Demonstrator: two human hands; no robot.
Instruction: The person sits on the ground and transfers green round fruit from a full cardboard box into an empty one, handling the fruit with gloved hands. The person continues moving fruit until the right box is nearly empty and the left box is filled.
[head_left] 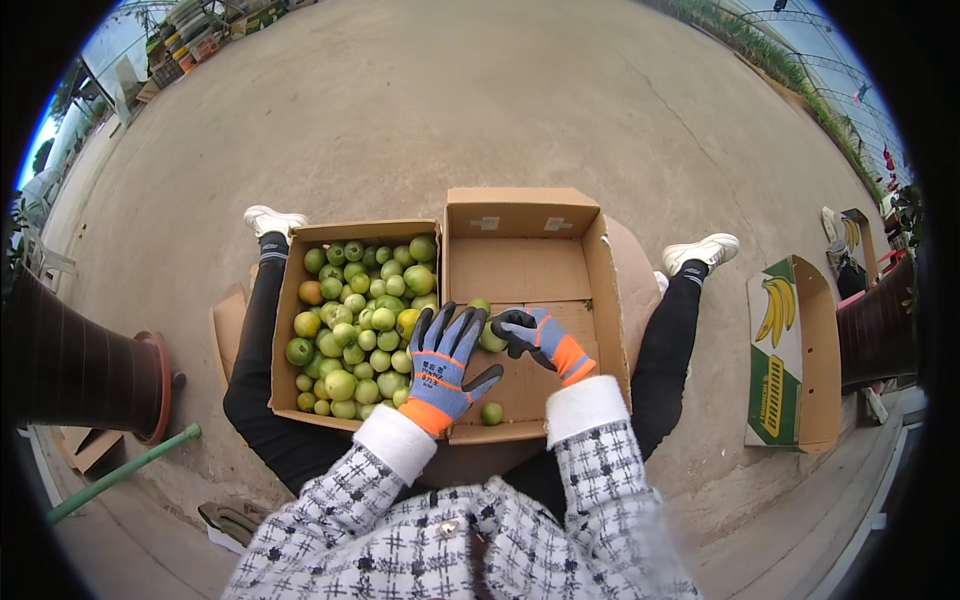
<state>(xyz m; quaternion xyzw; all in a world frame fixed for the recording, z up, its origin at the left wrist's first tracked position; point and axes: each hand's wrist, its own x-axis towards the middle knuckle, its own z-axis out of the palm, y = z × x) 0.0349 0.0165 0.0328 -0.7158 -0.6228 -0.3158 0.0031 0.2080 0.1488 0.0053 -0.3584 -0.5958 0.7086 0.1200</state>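
Two open cardboard boxes stand side by side between my legs. The left box (362, 229) is full of tomatoes (340, 384), mostly green, a few turning orange or yellow. In the right box (520, 268) a few green tomatoes lie along its left side, one tomato (491, 413) near the front. My left hand (444, 368), in a blue-grey and orange glove with black fingers, is open, fingers spread over the wall between the boxes. My gloved right hand (543, 342) is closed over the right box, its fingertips against a green tomato (491, 339); what its curled fingers hold is hidden.
A flattened-looking carton with a banana picture (790, 355) stands on the concrete floor to the right. Large dark plant pots flank me, the left pot (90, 345) on a red saucer. A green pole (125, 472) slants at lower left. Crates are stacked far left.
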